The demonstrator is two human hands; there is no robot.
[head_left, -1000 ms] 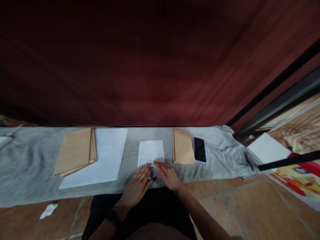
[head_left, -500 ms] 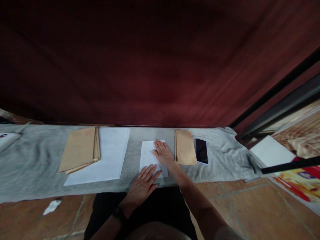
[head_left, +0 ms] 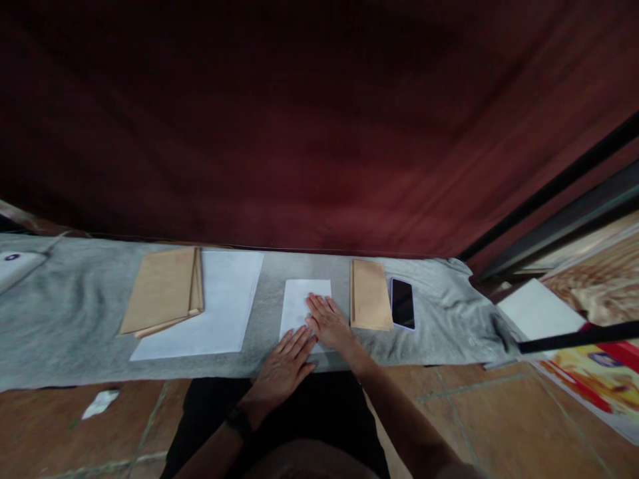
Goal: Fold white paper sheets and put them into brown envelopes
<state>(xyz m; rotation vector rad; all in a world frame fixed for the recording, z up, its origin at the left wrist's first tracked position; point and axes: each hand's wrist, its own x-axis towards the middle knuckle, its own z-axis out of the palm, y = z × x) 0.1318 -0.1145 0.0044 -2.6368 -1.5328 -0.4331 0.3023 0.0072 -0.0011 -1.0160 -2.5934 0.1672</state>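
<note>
The fingers of the right hand (head_left: pixel 328 322) lay straight and close together, flat on the folded white paper (head_left: pixel 302 307), palm down over its near right part. The left hand (head_left: pixel 283 369) rested flat just beside it, fingers slightly spread, their tips on the paper's near edge. Neither hand pinched anything. The folded paper lay on the grey cloth (head_left: pixel 70 319) directly before the person, between a large white sheet (head_left: pixel 210 313) to the left and a brown envelope (head_left: pixel 370 303) just to the right. A dark phone (head_left: pixel 402 303) lay beside that envelope. A stack of brown envelopes (head_left: pixel 162 290) overlapped the large sheet's left side. A dark red curtain (head_left: pixel 319 126) hung behind.
</note>
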